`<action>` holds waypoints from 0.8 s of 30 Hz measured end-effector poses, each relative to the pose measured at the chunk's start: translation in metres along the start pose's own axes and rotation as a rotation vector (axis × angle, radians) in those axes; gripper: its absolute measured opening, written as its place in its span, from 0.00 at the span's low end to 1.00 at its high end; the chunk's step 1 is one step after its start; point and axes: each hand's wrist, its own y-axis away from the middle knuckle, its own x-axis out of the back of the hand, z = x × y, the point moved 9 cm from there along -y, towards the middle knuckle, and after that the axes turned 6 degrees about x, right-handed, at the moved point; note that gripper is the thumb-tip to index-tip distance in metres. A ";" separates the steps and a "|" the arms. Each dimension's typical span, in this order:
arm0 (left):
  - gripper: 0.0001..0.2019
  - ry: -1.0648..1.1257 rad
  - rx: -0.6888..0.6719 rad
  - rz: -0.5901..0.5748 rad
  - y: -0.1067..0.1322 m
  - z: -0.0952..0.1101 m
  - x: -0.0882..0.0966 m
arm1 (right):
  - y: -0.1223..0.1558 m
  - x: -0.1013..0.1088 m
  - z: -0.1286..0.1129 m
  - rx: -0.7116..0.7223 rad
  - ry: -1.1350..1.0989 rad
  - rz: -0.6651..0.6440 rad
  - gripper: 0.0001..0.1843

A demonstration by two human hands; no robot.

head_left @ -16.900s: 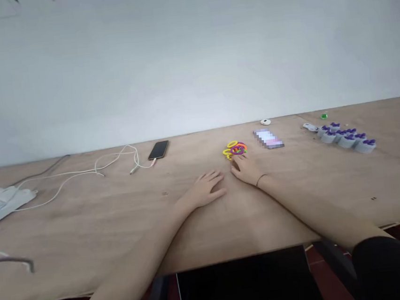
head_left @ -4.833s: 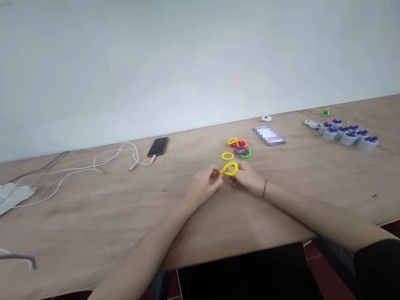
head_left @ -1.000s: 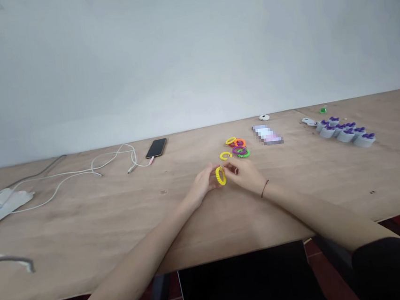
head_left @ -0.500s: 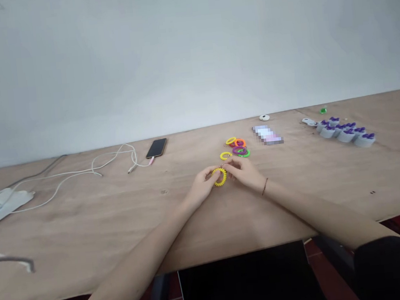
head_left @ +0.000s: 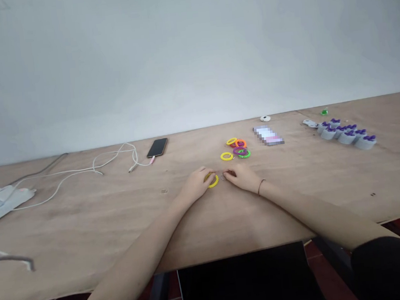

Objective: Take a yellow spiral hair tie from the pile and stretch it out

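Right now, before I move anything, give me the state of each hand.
Left hand: fingers on the yellow coil bracelet; cannot tell if gripping.
Right hand: loosely open, holding nothing visible.

The left hand (head_left: 196,184) touches a yellow coil (head_left: 213,181), with the right hand (head_left: 242,176) just beside it. Beyond the hands lie another yellow coil (head_left: 226,156) and a coil pile (head_left: 238,146).

Directly beside the left fingers (head_left: 202,177), the yellow coil bracelet (head_left: 213,181) is smooth, glossy plastic — the plywood tabletop (head_left: 128,213) beneath those fingers is matt, bare-grained wood, slightly rough in finish.
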 end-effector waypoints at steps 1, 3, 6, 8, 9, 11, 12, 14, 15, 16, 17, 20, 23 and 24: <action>0.15 -0.051 -0.005 0.033 0.000 -0.001 0.002 | 0.000 0.002 0.000 -0.001 0.019 0.011 0.13; 0.16 -0.126 -0.009 0.088 0.001 -0.001 0.007 | 0.002 0.006 -0.003 0.012 0.046 0.040 0.15; 0.20 -0.178 -0.019 0.051 0.008 0.007 0.001 | 0.012 0.003 -0.016 0.092 0.075 0.011 0.21; 0.23 -0.211 -0.018 -0.047 0.018 0.012 -0.011 | 0.023 -0.004 -0.025 0.146 0.106 -0.057 0.25; 0.24 -0.235 -0.012 -0.098 0.023 0.012 -0.017 | 0.029 -0.009 -0.028 0.164 0.130 -0.093 0.27; 0.25 -0.288 0.020 -0.138 0.034 0.007 -0.022 | 0.040 -0.015 -0.032 0.182 0.176 -0.162 0.31; 0.25 -0.303 0.036 -0.157 0.038 0.001 -0.022 | 0.043 -0.018 -0.033 0.186 0.192 -0.192 0.33; 0.26 -0.319 0.091 -0.182 0.044 -0.020 -0.015 | 0.044 -0.022 -0.034 0.188 0.210 -0.239 0.36; 0.26 -0.327 0.137 -0.172 0.045 -0.034 -0.008 | 0.042 -0.023 -0.036 0.187 0.212 -0.255 0.36; 0.26 -0.334 0.186 -0.154 0.046 -0.050 0.001 | 0.038 -0.025 -0.037 0.186 0.211 -0.268 0.37; 0.25 -0.340 0.237 -0.128 0.047 -0.067 0.011 | 0.033 -0.028 -0.040 0.187 0.205 -0.276 0.37; 0.23 -0.351 0.386 0.020 0.050 -0.117 0.044 | 0.012 -0.041 -0.052 0.202 0.169 -0.293 0.39; 0.20 -0.253 0.402 0.126 0.053 -0.146 0.063 | -0.013 -0.060 -0.070 0.225 0.134 -0.302 0.39; 0.19 -0.212 0.411 0.142 0.054 -0.153 0.065 | -0.021 -0.066 -0.075 0.234 0.129 -0.300 0.39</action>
